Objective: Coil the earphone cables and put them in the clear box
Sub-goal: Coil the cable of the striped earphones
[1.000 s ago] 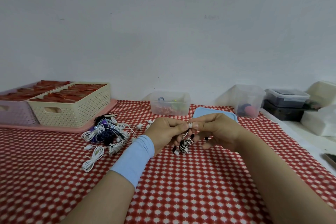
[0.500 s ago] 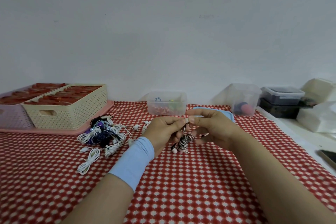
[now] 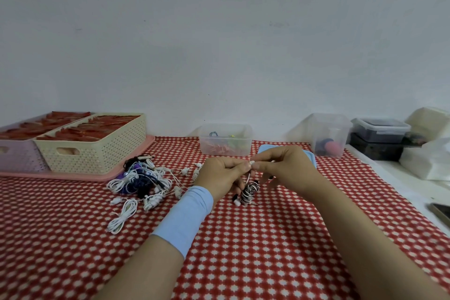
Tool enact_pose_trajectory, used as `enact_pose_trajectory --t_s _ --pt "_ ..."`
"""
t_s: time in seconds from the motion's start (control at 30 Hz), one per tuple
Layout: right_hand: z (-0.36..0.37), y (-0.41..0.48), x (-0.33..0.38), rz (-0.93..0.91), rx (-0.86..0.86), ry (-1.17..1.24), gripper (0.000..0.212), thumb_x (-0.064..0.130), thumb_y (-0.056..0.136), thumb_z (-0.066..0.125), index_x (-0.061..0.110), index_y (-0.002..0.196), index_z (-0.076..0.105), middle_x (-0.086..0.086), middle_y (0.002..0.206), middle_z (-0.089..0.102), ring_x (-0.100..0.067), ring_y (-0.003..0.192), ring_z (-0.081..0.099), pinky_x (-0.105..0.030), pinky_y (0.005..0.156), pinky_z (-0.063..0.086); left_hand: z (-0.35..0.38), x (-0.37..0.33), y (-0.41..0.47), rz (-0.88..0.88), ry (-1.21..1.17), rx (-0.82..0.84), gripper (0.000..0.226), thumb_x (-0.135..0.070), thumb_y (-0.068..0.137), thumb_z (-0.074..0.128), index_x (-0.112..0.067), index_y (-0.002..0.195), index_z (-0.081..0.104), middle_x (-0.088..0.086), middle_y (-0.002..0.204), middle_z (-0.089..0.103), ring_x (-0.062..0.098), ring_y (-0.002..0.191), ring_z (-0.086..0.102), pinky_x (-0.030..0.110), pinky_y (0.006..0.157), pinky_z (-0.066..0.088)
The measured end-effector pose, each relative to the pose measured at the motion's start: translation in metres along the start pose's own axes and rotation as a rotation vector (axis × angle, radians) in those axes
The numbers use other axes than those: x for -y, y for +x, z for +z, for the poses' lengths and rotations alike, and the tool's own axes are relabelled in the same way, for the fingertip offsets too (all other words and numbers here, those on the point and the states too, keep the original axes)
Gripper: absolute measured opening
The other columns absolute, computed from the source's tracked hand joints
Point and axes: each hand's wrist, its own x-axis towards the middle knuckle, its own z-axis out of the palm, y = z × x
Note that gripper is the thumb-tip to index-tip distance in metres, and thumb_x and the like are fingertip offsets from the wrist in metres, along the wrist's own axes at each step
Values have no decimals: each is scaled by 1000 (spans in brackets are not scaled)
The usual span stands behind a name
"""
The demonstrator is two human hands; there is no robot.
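Red-and-white patterned tablecloth (image 3: 243, 251) covers the work surface. Both hands meet above its middle.

- Left hand (image 3: 222, 178): fingers curled, thumb and forefinger pinching the white end piece of the black-and-white earphone cable (image 3: 249, 192). A light blue wristband (image 3: 185, 217) sits on this forearm.
- Right hand (image 3: 285, 170): thumb and forefinger pinch the same white end piece from the right; the other fingers are bent loosely underneath.
- The cable's wound bundle hangs just below the pinch point, between the two hands. Whether its lower end touches the cloth cannot be determined.

Clear box (image 3: 225, 139) stands at the far edge, beyond the hands, open at the top, with a few coloured items inside. A blue lid (image 3: 264, 150) lies flat just right of it, partly hidden by the right hand.

Left of the hands lies a tangled pile of earphones (image 3: 143, 180), white, purple and black. One white coiled cable (image 3: 121, 217) lies apart on its near side.

Far left: a cream perforated basket (image 3: 97, 151) and a lilac basket (image 3: 17, 156) stand side by side on a pink tray (image 3: 73, 175), both holding red items.

Far right: a second clear container (image 3: 331, 134), then a dark lidded container (image 3: 379, 129).
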Motion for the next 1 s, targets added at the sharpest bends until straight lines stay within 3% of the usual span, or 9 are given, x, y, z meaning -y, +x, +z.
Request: enact_pose_trajectory --t_s 0.1,0.3,0.63,0.83,1.0 --pt "1 1 1 -52 -27 -29 17 9 86 77 17 102 78 1 81 78 -23 67 75 -34 62 63 0 -2 0 -1 -58 6 14 -15 92 66 -12 104 74 -1 70 73 10 49 59 22 50 51" --pt "0 2 2 -61 6 -89 9 7 85 78 13 91 80 0 76 77 -21 67 75 -35 62 63 -3 -4 -1 8 -19 14 9 -10 91 67 -8 97 73 -5 57 68 9 48 60 20 49 51" --pt "3 0 4 -59 5 -64 11 12 85 78 19 93 81 3 79 78 -24 69 75 -30 58 61 -4 -4 -1 5 -9 -3 13 -8 90 68 -9 102 72 0 70 73 13 52 63 23 50 52" --pt "-1 -4 10 93 78 163 18 23 92 71 21 109 76 -1 95 78 -23 76 74 -39 69 62 -7 -6 -2 25 -79 32 12 -11 88 70 -10 99 74 4 80 75 13 56 63 22 50 50" --pt "-1 -6 9 198 184 368 16 14 91 68 21 94 82 -6 84 72 -15 69 67 -32 63 56 -6 -5 -3 43 -106 77 9 -9 88 70 -14 94 73 3 74 75 14 58 64 23 52 50"
